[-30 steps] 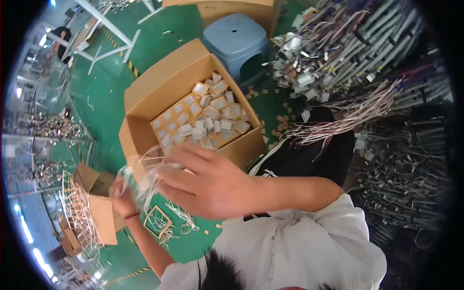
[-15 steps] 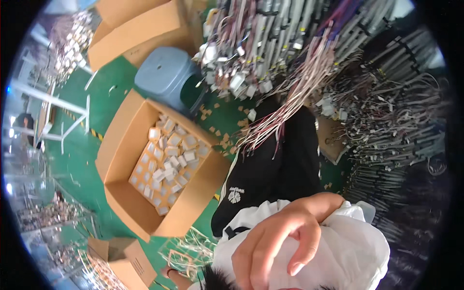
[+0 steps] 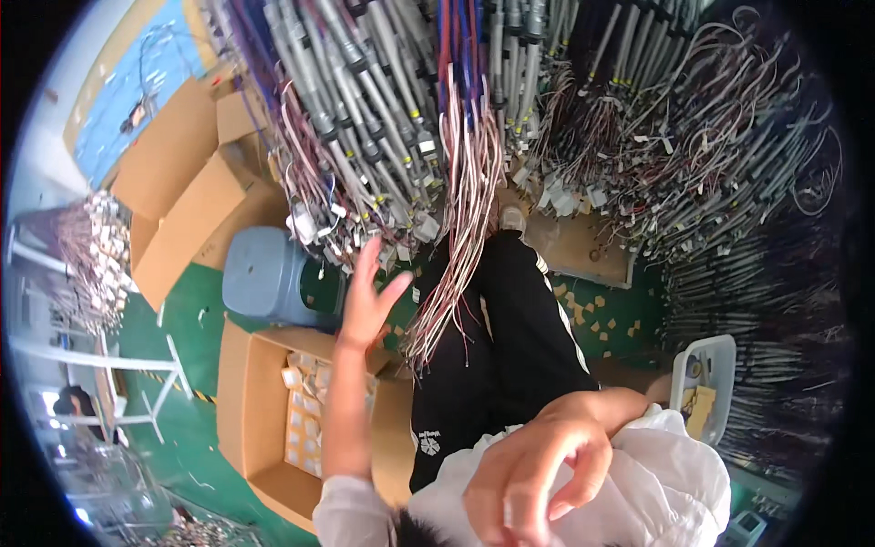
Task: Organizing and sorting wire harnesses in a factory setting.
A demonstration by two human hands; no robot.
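Observation:
My left hand (image 3: 367, 305) reaches up beside the hanging wire bundles, its thumb and fingers spread and nothing in it. Its fingertips are close to the white connectors (image 3: 301, 223) on the ends of a wire bundle; I cannot tell whether they touch. My right hand (image 3: 540, 465) is near my chest, fingers loosely bent and slightly blurred, thumb apart; nothing shows in it. A bundle of white and dark red wires (image 3: 460, 219) hangs down over my black trousers (image 3: 451, 392), its loose ends lying on my thigh.
An open cardboard box (image 3: 235, 401) of small white-and-tan blocks stands at left, partly behind my left arm. Behind it are a blue-grey stool (image 3: 260, 273) and another open box (image 3: 187, 214). A clear plastic bin (image 3: 725, 378) sits at right. Grey cable harnesses (image 3: 729, 164) hang at far right.
My left hand has risen from the lower left edge to the hanging wires. The view has shifted so the wires sit further left. My right hand stays near my chest.

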